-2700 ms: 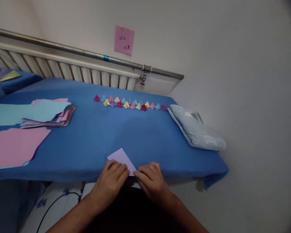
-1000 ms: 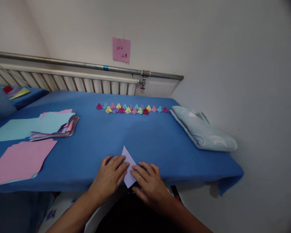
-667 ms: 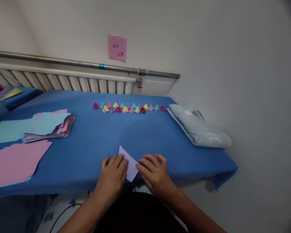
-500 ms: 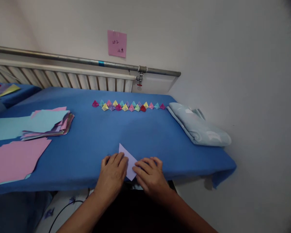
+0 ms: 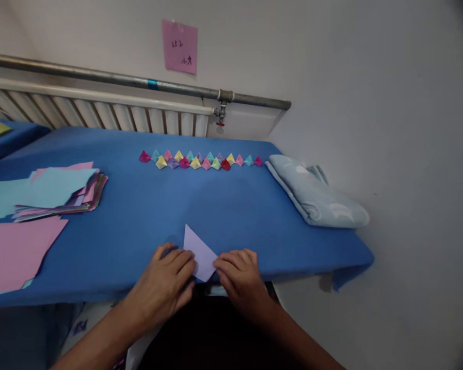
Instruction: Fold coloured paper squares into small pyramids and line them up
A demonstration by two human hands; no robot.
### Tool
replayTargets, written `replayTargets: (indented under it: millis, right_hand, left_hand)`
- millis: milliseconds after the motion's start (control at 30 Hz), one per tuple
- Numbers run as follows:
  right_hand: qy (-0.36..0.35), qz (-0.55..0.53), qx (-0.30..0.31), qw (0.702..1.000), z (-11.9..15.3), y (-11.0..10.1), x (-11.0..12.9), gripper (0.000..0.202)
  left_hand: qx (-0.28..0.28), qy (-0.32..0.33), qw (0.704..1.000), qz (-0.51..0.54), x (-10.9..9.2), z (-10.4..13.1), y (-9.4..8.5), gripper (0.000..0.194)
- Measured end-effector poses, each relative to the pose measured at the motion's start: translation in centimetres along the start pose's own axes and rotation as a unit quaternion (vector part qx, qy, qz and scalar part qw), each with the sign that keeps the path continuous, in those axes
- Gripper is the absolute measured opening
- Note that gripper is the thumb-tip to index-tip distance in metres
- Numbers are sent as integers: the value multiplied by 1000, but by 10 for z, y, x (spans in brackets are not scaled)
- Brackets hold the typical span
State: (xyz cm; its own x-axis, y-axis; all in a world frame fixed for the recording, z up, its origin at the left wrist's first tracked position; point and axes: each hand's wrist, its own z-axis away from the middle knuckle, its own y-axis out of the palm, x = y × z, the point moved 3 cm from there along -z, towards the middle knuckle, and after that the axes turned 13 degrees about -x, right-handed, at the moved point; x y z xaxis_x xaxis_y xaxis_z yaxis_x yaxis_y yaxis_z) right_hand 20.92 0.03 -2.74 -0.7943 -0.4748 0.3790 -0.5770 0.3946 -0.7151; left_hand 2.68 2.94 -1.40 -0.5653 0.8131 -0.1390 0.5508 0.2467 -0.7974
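Observation:
A folded pale lilac paper [image 5: 197, 250] lies near the front edge of the blue table [image 5: 158, 205], one corner pointing away from me. My left hand [image 5: 165, 282] presses its left side with the fingertips. My right hand [image 5: 239, 280] presses its right side. Both hands lie flat on the paper, fingers bent, close together. Far across the table runs a row of several small folded paper shapes [image 5: 200, 160] in pink, yellow, teal and purple.
A stack of coloured paper sheets [image 5: 57, 189] sits at the left, with pink sheets [image 5: 15, 252] nearer the front edge. A folded light blue cloth [image 5: 316, 198] lies at the right end. Behind the table are a radiator [image 5: 100, 110], a pipe and a pink note [image 5: 179, 46] on the wall.
The lilac paper has turned from a wider flat shape into a narrower pointed one between my hands. Both hands stay on it at the front edge; the view has shifted slightly.

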Motion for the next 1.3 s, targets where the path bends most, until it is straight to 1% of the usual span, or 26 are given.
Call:
replayTargets:
  millis: [100, 167, 300, 367, 500, 633, 733, 900, 1067, 1233, 1300]
  right_hand:
    - [22, -2, 9, 1000, -1, 0, -2, 15]
    - [36, -11, 2, 999, -1, -2, -5, 13]
    - [60, -35, -49, 996, 2, -11, -14, 12]
    - [74, -47, -63, 994, 2, -15, -17, 13]
    - [67, -69, -40, 995, -3, -15, -16, 13]
    - [53, -59, -11, 997, -7, -10, -15, 12]
    - [56, -60, -15, 996, -8, -9, -17, 13]
    - [71, -55, -9, 996, -9, -8, -19, 12]
    - [89, -69, -18, 993, -8, -6, -20, 9]
    - [96, -59, 5, 994, -10, -5, -20, 12]
    - [93, -54, 8, 994, -10, -5, -19, 10]
  left_hand:
    - [-23, -18, 999, -27, -6, 1, 2, 17]
    - [-40, -24, 998, -42, -8, 2, 4, 20]
    - [-38, -52, 997, -36, -7, 5, 8, 21]
    - [-37, -66, 997, -29, -6, 5, 8, 20]
    - [-34, -79, 996, -23, -5, 1, 6, 22]
    - [-29, -86, 996, -24, -5, -3, 6, 23]
    - [-26, -108, 994, -13, -2, -4, 7, 22]
    - [18, -143, 989, 16, 4, -3, 11, 19]
    - [5, -159, 987, 35, 8, -3, 13, 13]
    - [13, -157, 986, 52, 10, 0, 14, 10]
    - [14, -159, 986, 55, 10, 1, 14, 10]
